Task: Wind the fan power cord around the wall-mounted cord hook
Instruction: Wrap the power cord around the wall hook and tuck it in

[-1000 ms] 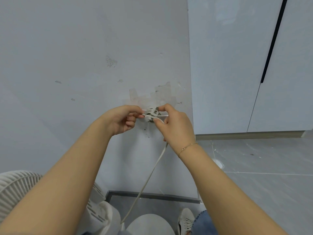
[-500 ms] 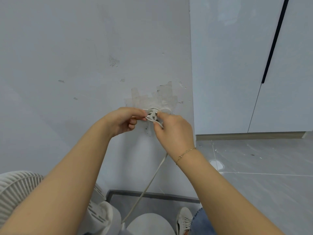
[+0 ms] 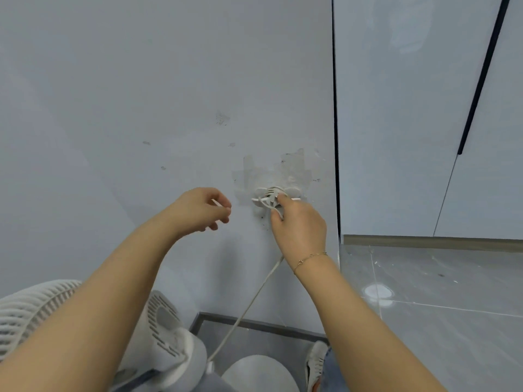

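A white cord hook (image 3: 291, 191) is stuck on the grey wall, over a patch of tape marks. Loops of the white power cord (image 3: 249, 302) lie wound around it, and the rest of the cord runs down from the hook to the white fan (image 3: 158, 329) at the lower left. My right hand (image 3: 297, 224) is at the hook, its fingers pinching the cord against it. My left hand (image 3: 202, 209) hangs a little left of the hook, off the cord, with curled fingers apart and nothing in them.
The fan's round base (image 3: 259, 373) sits on the grey floor below. My shoe (image 3: 315, 363) stands next to it. A white cabinet (image 3: 424, 123) with a black handle strip fills the right side, past the wall's corner.
My left hand has let go at the hook and drawn back to the left. My right hand stays on the cord at the hook.
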A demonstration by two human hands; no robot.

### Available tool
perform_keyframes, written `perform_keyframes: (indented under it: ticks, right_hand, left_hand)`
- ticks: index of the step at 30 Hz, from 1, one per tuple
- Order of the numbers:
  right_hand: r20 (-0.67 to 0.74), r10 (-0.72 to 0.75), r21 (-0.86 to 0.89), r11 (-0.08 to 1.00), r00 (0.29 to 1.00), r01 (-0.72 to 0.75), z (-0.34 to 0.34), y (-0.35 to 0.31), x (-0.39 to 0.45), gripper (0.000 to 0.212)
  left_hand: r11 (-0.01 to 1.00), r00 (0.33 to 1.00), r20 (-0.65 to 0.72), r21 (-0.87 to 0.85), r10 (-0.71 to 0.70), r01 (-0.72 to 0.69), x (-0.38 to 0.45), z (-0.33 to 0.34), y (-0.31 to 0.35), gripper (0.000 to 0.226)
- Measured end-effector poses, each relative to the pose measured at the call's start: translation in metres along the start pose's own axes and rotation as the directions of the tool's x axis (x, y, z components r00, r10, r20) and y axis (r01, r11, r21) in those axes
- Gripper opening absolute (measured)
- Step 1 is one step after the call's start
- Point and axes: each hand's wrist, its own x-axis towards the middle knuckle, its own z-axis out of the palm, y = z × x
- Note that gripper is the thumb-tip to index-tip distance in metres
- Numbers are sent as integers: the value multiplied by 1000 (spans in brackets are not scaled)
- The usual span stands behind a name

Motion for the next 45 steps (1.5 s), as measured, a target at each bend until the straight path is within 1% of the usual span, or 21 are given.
perform_keyframes:
  ticks: [2,3,6,10,12,14,16,19,21,23,25,28,34,40,43,45]
  right_hand:
    - [9,-5,-1,1000,1000,5,-1,0,-1,24]
    - [9,-11,-3,1000,1000,11,-2,-1,-3,25]
    - [6,-6,-1,1000,1000,6,-4,-1,-6,25]
    - [14,-3,-1,1000,1000,3,-7,-1,-8,25]
    - [16,-7,13,1000,1000,7,-9,-2,-5,25]
    - [16,-6,29,1000,1000,5,-10,-4,-2,26]
    - [13,-1,49,999,1000,1,-9,-7,-1,26]
    - [-3,23,63,998,1000,-23,-6,-8,-2,24]
    - [-7,29,72,997,1000,-29,-7,-8,-5,26]
    - [-13,39,99,994,999,-38,-8,-5,-9,30]
    - [-28,70,163,985,997,-64,-7,-1,-13,33]
    - [-60,104,225,970,993,-88,-1,0,-12,32]
    - [-104,83,196,979,991,-62,2,2,-6,28]
    - [-97,29,173,985,995,-11,0,7,3,28]
    - [-112,43,194,981,993,-21,-3,10,10,27]
    - [-96,46,201,979,994,-26,-3,10,13,28]
  left_hand:
    - [983,1000,25,182,5,-9,-24,0,-16,10]
    - [975,1000,19,223,6,-10,-34,2,-25,11]
    - [971,998,-51,238,30,-17,-48,11,-44,13]
    - [947,987,-156,320,34,18,-63,8,-57,16]
    - [909,983,-185,410,-3,80,-73,1,-64,20]
    - [862,985,-157,486,-78,145,-80,-1,-72,23]
    - [851,979,-166,490,-120,188,-86,7,-80,22]
    - [858,946,-312,458,-89,232,-86,19,-83,21]
    - [859,931,-355,448,-84,249,-84,21,-81,22]
    - [858,930,-357,447,-89,253,-81,21,-79,23]
    - [854,930,-357,453,-88,255,-76,22,-77,22]
    - [844,928,-368,477,-61,244,-67,26,-72,18]
    - [828,933,-359,522,-3,204,-40,45,-49,14]
    - [824,947,-319,529,-28,203,-6,55,-26,13]
    - [835,948,-316,511,-38,204,6,57,-20,12]
    - [858,952,-302,475,-51,197,12,57,-17,15]
